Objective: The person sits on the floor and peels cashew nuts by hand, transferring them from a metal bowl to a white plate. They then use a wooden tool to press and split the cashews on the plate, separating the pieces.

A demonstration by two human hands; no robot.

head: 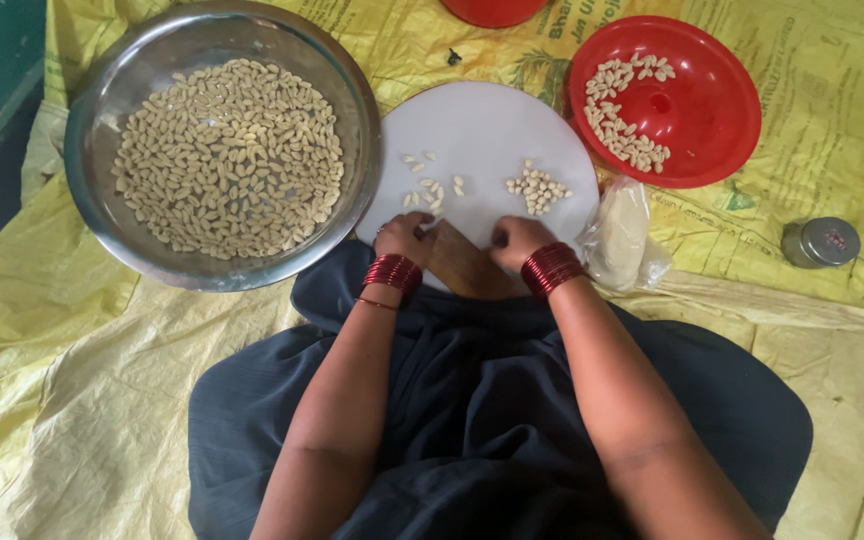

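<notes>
A round white board point(487, 130) lies in front of me with two small groups of pale peanuts point(539, 189) on it. My left hand point(404, 235) rests at the board's near edge with its fingers curled by the loose peanuts point(430, 190). My right hand point(518, 240) sits beside it, fingers bent down onto the board just below the small heap. Whether either hand pinches a peanut is hidden. Both wrists wear red bangles.
A large steel bowl point(102, 110) full of peanuts stands at the left. A red plastic plate point(722, 110) with peanuts sits at the back right, a clear plastic bag point(620, 235) and a small metal tin point(820, 242) lie right of the board. Yellow sheeting covers the floor.
</notes>
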